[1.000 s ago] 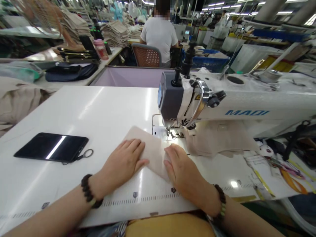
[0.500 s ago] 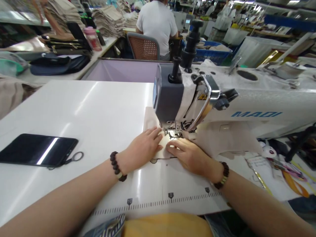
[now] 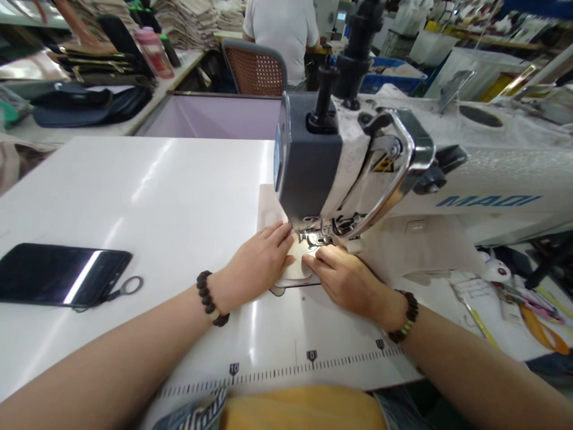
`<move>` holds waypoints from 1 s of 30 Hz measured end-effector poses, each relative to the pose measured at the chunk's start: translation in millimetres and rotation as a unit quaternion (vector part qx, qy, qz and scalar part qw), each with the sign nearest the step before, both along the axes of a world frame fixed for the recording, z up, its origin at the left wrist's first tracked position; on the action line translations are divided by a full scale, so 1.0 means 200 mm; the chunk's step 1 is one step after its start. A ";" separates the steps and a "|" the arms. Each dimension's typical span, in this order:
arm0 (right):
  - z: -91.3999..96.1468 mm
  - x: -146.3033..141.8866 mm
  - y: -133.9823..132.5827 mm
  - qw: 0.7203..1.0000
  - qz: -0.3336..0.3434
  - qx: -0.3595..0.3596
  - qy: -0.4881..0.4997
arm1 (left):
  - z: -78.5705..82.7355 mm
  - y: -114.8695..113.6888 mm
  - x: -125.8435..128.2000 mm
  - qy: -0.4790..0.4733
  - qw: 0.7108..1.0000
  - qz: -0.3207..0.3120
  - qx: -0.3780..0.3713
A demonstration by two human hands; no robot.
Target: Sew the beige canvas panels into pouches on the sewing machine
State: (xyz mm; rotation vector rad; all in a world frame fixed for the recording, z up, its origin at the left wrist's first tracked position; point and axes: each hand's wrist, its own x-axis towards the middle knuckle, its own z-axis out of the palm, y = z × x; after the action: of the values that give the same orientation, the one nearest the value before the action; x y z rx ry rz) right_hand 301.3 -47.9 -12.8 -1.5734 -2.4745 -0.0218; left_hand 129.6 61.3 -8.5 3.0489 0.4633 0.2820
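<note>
A small cream fabric piece [image 3: 296,270] lies under the presser foot [image 3: 317,239] of a white and dark grey sewing machine [image 3: 308,155]. My left hand [image 3: 255,260] rests flat on the fabric's left part, fingers stretched forward and thumb apart. Close to the foot on the other side, my right hand [image 3: 351,278] has its fingers bent and drawn together at the fabric's right edge; its fingertips are partly hidden. The fabric's far part shows beyond my left fingers, beside the machine head. Both wrists wear dark bead bracelets.
A black phone [image 3: 62,275] with a ring strap [image 3: 131,285] lies on the left of the white table [image 3: 197,179]. Tools and an orange strap [image 3: 541,331] lie at the right. Beyond the table are a chair [image 3: 255,68], a seated person [image 3: 282,36] and a pink bottle [image 3: 154,52].
The view has tilted down and come slightly nearer the machine. The fabric has turned a little under the foot, and its near rounded corner shows more clearly. Both hands stay on it.
</note>
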 end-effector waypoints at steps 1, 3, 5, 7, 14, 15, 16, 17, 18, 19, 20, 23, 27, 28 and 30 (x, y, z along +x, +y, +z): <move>0.00 0.00 0.00 1.000 -0.002 0.001 -0.001 | 0.00 0.00 0.00 -0.001 1.000 0.000 0.001; 0.00 0.00 0.00 1.000 -0.005 0.004 -0.002 | 0.00 0.01 0.00 -0.003 1.000 -0.001 0.002; 0.00 0.00 0.00 1.000 -0.007 0.003 -0.004 | -0.01 0.01 0.00 -0.008 1.000 -0.004 0.003; 0.00 -0.01 0.00 1.000 -0.009 0.001 -0.004 | -0.01 0.02 0.00 -0.011 1.000 -0.006 0.003; -0.01 0.00 0.00 1.000 -0.014 -0.010 0.002 | 0.00 0.02 0.00 -0.009 1.000 -0.004 -0.008; -0.01 0.00 0.00 1.000 -0.014 -0.009 0.003 | 0.00 0.02 0.00 -0.009 1.000 -0.004 -0.008; -0.01 0.00 0.00 1.000 -0.013 -0.010 0.003 | 0.00 0.02 0.00 -0.010 1.000 -0.005 -0.007; -0.01 -0.01 0.00 1.000 -0.013 -0.010 0.003 | -0.01 0.02 0.01 -0.010 1.000 -0.004 -0.007; -0.01 -0.01 0.00 1.000 -0.015 -0.009 0.003 | -0.01 0.02 0.01 -0.010 1.000 -0.003 -0.007; -0.01 -0.01 0.00 1.000 -0.017 -0.006 0.002 | -0.01 0.03 0.01 -0.010 1.000 -0.001 -0.008; -0.01 -0.01 0.00 1.000 -0.020 -0.002 0.000 | -0.01 0.03 0.01 -0.010 1.000 0.001 -0.009; 0.00 -0.01 0.00 1.000 -0.015 0.009 -0.002 | 0.00 0.02 0.01 -0.004 1.000 -0.001 -0.016; 0.01 0.00 -0.02 0.999 0.037 0.028 0.020 | 0.03 -0.02 -0.03 0.013 0.997 -0.060 -0.043; 0.01 0.01 -0.02 0.998 0.049 0.038 0.027 | 0.04 -0.03 -0.03 0.022 0.995 -0.076 -0.058; 0.01 0.01 -0.03 0.995 0.065 0.058 0.038 | 0.06 -0.06 -0.05 0.039 0.991 -0.092 -0.091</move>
State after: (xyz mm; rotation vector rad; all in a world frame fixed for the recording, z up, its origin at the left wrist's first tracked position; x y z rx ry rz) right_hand 303.2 -53.9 -10.0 -1.3408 -2.4630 -0.0833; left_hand 120.4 50.0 3.6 2.9034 0.1948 0.1058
